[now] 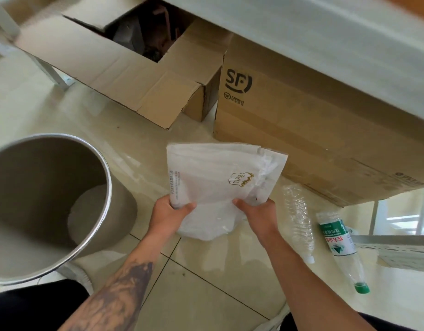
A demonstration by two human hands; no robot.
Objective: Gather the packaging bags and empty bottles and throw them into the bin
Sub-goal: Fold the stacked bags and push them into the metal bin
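Note:
I hold a stack of white translucent packaging bags above the tiled floor. My left hand grips their lower left corner, and my right hand pinches the lower right edge. A round steel bin stands open to the left of the bags, with something pale at its bottom. Two empty bottles lie on the floor to the right: a crushed clear bottle with a white cap and a green-labelled bottle with a green cap.
An open cardboard box sits at the back left and a shut SF Express carton at the back right, partly under a white table. A metal rack edges in at the right.

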